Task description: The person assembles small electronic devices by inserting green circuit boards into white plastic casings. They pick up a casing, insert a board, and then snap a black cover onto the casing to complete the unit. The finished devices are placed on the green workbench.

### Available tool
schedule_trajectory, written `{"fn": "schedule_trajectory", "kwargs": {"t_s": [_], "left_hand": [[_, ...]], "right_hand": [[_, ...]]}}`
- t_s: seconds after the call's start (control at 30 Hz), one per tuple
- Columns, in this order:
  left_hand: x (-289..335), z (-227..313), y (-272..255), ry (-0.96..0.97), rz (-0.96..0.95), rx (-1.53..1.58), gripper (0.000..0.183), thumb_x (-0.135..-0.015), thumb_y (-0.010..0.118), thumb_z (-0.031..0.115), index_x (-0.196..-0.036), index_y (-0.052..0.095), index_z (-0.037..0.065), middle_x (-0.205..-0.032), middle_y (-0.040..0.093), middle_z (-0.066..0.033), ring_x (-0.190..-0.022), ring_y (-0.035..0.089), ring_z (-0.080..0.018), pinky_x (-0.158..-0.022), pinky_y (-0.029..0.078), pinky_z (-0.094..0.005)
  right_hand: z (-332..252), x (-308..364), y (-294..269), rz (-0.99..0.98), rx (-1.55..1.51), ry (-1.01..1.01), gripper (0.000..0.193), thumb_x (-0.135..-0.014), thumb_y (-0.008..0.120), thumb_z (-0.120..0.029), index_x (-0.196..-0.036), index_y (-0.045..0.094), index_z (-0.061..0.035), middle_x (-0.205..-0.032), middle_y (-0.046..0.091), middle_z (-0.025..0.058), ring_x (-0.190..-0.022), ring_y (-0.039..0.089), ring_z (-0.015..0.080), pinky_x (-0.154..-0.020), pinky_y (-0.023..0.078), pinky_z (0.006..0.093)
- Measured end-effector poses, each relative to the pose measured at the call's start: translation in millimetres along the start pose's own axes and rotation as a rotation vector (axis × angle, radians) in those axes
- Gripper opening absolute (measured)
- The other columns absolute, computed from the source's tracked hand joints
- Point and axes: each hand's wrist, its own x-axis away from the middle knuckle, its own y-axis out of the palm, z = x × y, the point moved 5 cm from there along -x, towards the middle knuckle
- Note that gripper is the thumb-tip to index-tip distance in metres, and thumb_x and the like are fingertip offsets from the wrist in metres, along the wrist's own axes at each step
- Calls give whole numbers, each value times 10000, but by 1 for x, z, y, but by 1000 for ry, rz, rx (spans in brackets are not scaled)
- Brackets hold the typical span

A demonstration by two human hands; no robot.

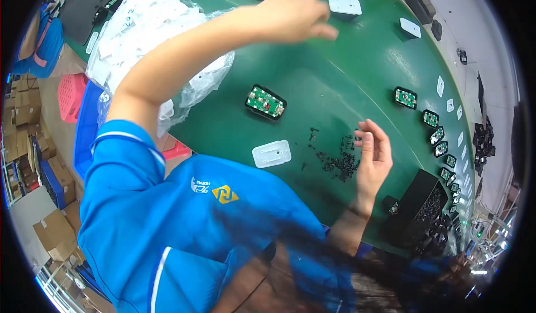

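My left hand (296, 18) is stretched over the far side of the green table, its thumb apart from the bent fingers and nothing visible in it. Close by its thumb stands a black box with a white cover (345, 6). My right hand (375, 159) is raised beside a scatter of small black pieces (339, 165), with fingers loosely curved and apart; no held object shows. Between my arms lies a black casing with a green circuit board (266, 102) facing up. Nearer to me is a loose white plastic cover (272, 153), inner side up.
A clear plastic bag of white parts (151, 28) lies at the left, above a blue bin (86, 129) and a pink stool (71, 96). Along the right edge run several casings with boards (405, 97) and white covers (440, 86). A black box (419, 201) holds dark pieces.
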Motion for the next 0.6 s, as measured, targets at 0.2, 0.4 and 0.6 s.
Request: {"fn": "schedule_trajectory", "kwargs": {"t_s": [0.2,0.4,0.6], "left_hand": [[135,17,25,175,-139,-4,578,-733,728,318,-1157,513,-13,-1085,530,-147,-1026,496,-322,-875,443,-399],[164,28,40,6,137,166,517,-710,758,190,-1117,501,2,-1057,517,-137,-976,509,-315,-829,453,-396],[183,24,43,-180,334,377,454,-746,752,107,-1110,499,9,-1008,556,-111,-851,591,-228,-745,487,-318]], "right_hand": [[-25,45,66,-376,519,-440,387,-709,765,-174,-1065,644,-81,-1037,600,115,-931,569,290,-790,473,372],[-16,70,99,-512,666,-592,486,-691,741,-241,-1125,612,-67,-1107,547,98,-964,532,272,-773,450,382],[-13,62,98,-411,693,-591,476,-690,756,-237,-1074,596,-6,-1006,540,116,-881,532,290,-734,452,390]]}}
